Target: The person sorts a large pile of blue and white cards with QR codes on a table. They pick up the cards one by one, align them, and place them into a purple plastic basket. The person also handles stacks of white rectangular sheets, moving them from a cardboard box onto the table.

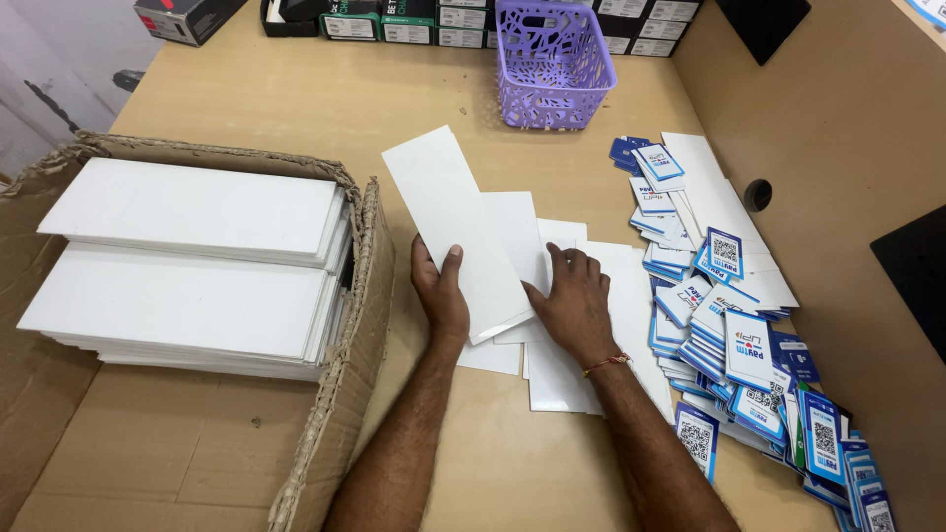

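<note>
Centre-frame on the tan wooden table [296, 99], left hand [441, 291] pinches a long white card sheet [453, 227]; right hand [574, 300] presses spread on loose white sheets [552, 379].

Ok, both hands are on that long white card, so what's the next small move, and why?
Probably lay the long white card flat onto the loose white sheets. The left hand pinches its lower edge and the right hand steadies its corner, while its far end is tilted up off the table.
</note>
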